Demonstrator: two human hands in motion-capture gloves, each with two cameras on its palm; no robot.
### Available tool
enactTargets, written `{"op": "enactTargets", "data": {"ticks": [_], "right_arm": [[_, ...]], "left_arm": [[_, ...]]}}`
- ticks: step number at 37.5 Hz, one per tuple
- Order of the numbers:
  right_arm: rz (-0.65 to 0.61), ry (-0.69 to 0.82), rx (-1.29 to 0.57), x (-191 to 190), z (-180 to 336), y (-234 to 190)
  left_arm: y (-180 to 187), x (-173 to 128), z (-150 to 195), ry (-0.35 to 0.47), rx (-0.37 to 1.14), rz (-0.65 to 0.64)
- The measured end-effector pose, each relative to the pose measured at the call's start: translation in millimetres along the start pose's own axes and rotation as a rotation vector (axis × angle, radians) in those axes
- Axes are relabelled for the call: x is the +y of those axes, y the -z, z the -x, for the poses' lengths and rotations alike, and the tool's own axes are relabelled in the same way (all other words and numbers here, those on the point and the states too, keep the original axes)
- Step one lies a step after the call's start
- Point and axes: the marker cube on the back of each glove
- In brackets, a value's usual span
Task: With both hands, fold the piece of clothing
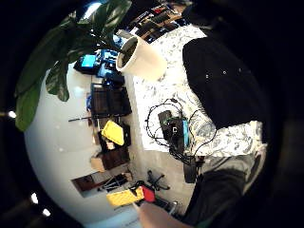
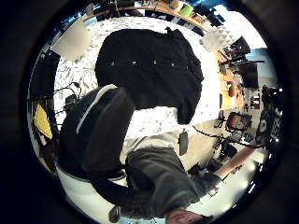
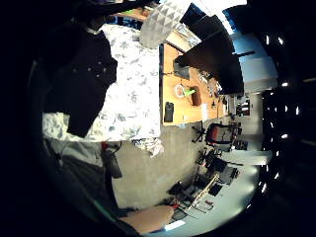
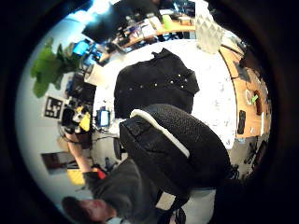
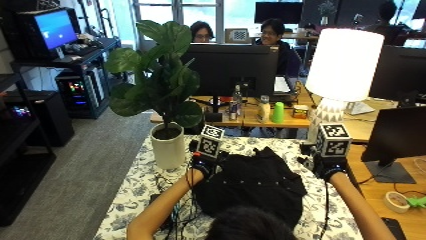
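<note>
Black garment (image 5: 256,182) — spread flat on the floral tablecloth (image 5: 143,185), a row of small buttons across it, one sleeve hanging over the near table edge. Left hand (image 5: 202,166) raised above the garment's left side; right hand (image 5: 328,167) raised above its right side — neither touches the cloth. Finger positions cannot be told. White plant pot (image 5: 168,146) stands at the table's left.

Desk (image 5: 143,190) under floral cloth. Potted plant (image 5: 160,100) at 10 o'clock, white lamp (image 5: 341,65) at 2 o'clock. Monitors (image 5: 233,62) at 12 o'clock. Grey carpet (image 5: 73,170), windows (image 5: 180,10) beyond.
</note>
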Motion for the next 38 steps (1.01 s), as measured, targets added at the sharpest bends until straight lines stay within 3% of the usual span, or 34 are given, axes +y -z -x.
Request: {"op": "enactTargets", "data": {"ticks": [14,19,23,26,33,38], "right_arm": [[0.034,0.046,-0.067,2.0,4.0,-12.8],[0.047,0.045,-0.066,5.0,-1.2,-22.6],[0.067,0.050,-0.066,13.2,-2.3,-24.9],[0.091,0.056,-0.062,23.2,-1.1,-23.2],[0.130,0.049,-0.065,26.4,-9.5,-42.0],[0.151,0.043,-0.059,17.4,-18.3,-63.5]], "left_arm": [[-2.1,0.9,3.1,-0.004,0.002,-0.009],[-14.9,8.1,-10.2,-0.118,0.025,0.014],[-45.2,-3.0,-25.4,-0.275,0.056,0.046],[-70.0,-6.4,-35.9,-0.343,0.062,0.098],[-149.9,-10.2,-63.4,-0.426,0.032,0.322],[-194.3,-14.2,-69.1,-0.391,-0.052,0.422]]}}
